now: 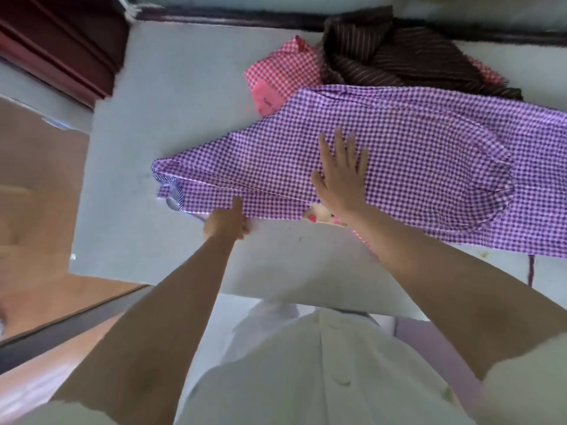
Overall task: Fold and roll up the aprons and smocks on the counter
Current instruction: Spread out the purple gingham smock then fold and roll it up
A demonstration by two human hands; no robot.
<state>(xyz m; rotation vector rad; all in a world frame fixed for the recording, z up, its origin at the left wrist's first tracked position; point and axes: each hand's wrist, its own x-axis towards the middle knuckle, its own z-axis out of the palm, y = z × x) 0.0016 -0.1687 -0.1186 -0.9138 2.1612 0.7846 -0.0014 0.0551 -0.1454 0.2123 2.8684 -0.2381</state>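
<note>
The purple checked smock (399, 154) runs past the right edge, its hem hiding fingertips of the left hand (225, 223).

The smock (399, 154) is checked throughout in purple and white, and a trim (168, 179) of blue and white stripes is seen at its left end. The gingham cloth (285, 69) is patterned in red and white, and a plain pink label (265, 98) is carried on it. The striped cloth (383, 53) is coloured dark brown with thin pale lines. The desk (171, 102) is coloured pale grey. A cream shirt (306, 378) is worn.
</note>
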